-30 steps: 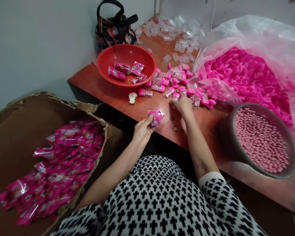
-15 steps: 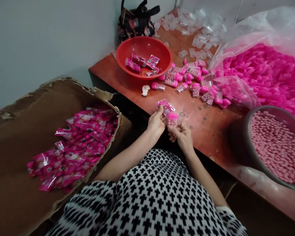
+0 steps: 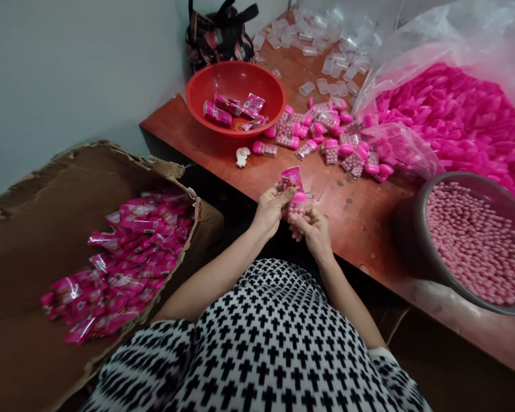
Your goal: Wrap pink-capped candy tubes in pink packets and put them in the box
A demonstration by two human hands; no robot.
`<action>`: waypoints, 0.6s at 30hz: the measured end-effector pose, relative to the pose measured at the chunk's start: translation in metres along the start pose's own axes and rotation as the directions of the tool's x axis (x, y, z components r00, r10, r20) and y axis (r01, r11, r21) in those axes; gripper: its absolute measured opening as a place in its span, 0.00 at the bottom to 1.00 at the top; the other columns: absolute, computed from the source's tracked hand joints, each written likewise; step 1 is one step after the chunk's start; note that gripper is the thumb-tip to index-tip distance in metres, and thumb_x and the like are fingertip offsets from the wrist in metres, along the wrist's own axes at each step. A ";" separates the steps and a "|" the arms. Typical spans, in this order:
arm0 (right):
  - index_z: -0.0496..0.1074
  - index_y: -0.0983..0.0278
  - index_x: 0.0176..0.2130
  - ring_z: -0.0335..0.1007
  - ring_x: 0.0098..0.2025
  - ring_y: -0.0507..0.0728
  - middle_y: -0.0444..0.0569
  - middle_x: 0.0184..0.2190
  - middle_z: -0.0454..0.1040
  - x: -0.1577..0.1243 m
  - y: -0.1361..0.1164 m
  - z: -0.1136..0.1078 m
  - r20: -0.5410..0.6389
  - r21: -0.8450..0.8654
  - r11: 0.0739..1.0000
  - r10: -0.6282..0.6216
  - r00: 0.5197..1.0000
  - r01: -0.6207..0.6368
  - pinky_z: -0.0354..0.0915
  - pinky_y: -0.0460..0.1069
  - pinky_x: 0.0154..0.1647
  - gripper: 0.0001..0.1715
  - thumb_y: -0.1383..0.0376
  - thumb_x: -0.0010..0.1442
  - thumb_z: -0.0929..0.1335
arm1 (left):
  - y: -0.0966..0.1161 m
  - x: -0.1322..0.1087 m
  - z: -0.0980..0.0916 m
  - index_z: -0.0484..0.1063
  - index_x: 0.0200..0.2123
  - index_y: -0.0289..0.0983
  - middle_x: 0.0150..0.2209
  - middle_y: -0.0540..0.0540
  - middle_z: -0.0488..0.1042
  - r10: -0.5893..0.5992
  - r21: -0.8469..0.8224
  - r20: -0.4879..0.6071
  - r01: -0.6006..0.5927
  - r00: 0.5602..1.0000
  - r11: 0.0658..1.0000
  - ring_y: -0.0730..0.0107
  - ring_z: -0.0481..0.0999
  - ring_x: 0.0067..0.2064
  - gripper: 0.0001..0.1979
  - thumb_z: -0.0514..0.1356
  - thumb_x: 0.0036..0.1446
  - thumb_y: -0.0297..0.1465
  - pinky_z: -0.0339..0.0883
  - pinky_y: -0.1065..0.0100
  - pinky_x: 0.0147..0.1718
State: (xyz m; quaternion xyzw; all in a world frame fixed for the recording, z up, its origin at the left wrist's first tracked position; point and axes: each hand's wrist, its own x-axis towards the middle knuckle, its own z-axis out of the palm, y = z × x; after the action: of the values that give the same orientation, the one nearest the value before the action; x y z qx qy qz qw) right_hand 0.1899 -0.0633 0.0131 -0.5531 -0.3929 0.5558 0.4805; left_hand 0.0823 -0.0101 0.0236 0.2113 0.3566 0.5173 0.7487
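My left hand (image 3: 271, 210) pinches a shiny pink printed wrapper sleeve (image 3: 292, 176) at the table's front edge. In my right hand (image 3: 314, 230) is a small clear candy bottle (image 3: 297, 207) with a pink cap, filled with pink balls. The capped end of the bottle meets the lower end of the wrapper; whether it is inside the opening I cannot tell. Beyond my hands lie several filled bottles (image 3: 287, 141) with pink caps. A red bowl (image 3: 197, 117) on the table's left holds several folded pink wrappers (image 3: 217, 113).
At my left stands a cardboard box (image 3: 8, 246) with a heap of pink packets (image 3: 133, 257). On the right are a grey tub (image 3: 416, 240) of pink balls and a plastic bag (image 3: 450, 34) of pink caps. Clear empty bottles (image 3: 306, 88) and a dark bag (image 3: 223, 43) lie behind.
The wrapper has turned upright in my left hand and come down onto the capped end of the bottle. The left thumb now reaches over the wrapper. The camera view has shifted slightly.
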 end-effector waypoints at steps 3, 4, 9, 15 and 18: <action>0.64 0.63 0.31 0.62 0.14 0.46 0.37 0.17 0.71 -0.001 -0.001 -0.001 -0.033 -0.038 0.999 -0.021 0.999 0.020 0.58 0.40 0.12 0.17 0.56 0.50 0.72 | -0.001 0.001 -0.001 0.71 0.30 0.32 0.21 0.52 0.71 -0.053 0.073 0.016 0.052 0.998 0.996 0.78 0.68 0.20 0.22 0.74 0.33 0.37 0.63 0.73 0.20; 0.64 0.63 0.31 0.62 0.14 0.46 0.37 0.17 0.71 -0.001 -0.001 -0.002 -0.045 -0.049 0.998 -0.031 0.998 0.029 0.58 0.40 0.12 0.17 0.56 0.50 0.73 | -0.001 0.002 -0.002 0.71 0.28 0.31 0.20 0.52 0.70 -0.068 0.096 0.016 0.067 0.998 0.993 0.78 0.68 0.20 0.21 0.74 0.34 0.38 0.63 0.73 0.20; 0.65 0.63 0.31 0.63 0.13 0.46 0.38 0.17 0.72 0.001 0.001 -0.007 0.025 0.061 0.998 0.008 1.000 -0.010 0.57 0.40 0.11 0.16 0.57 0.49 0.73 | 0.002 0.005 -0.006 0.70 0.20 0.31 0.18 0.50 0.69 -0.113 0.199 0.066 0.098 0.991 0.975 0.76 0.68 0.19 0.19 0.72 0.36 0.39 0.63 0.72 0.20; 0.65 0.62 0.30 0.63 0.12 0.46 0.38 0.17 0.73 0.012 0.002 -0.012 0.007 0.194 0.981 0.017 1.000 -0.018 0.56 0.39 0.09 0.18 0.58 0.47 0.74 | 0.000 0.001 -0.006 0.74 0.22 0.30 0.19 0.49 0.71 -0.142 0.332 0.154 0.084 0.978 0.939 0.75 0.70 0.19 0.16 0.69 0.43 0.38 0.64 0.71 0.21; 0.65 0.61 0.32 0.67 0.15 0.47 0.38 0.20 0.75 0.012 0.002 -0.013 -0.040 0.227 0.974 -0.014 0.999 0.023 0.62 0.40 0.13 0.19 0.59 0.45 0.75 | -0.004 -0.003 -0.004 0.73 0.22 0.30 0.20 0.48 0.72 -0.139 0.266 0.113 0.105 0.984 0.958 0.74 0.71 0.20 0.16 0.70 0.41 0.38 0.66 0.70 0.21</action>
State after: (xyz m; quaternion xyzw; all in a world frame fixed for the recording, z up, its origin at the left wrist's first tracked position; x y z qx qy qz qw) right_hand 0.2034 -0.0536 0.0069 -0.5013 -0.3223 0.5819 0.5533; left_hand 0.0807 -0.0145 0.0191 0.3181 0.3838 0.4040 0.7670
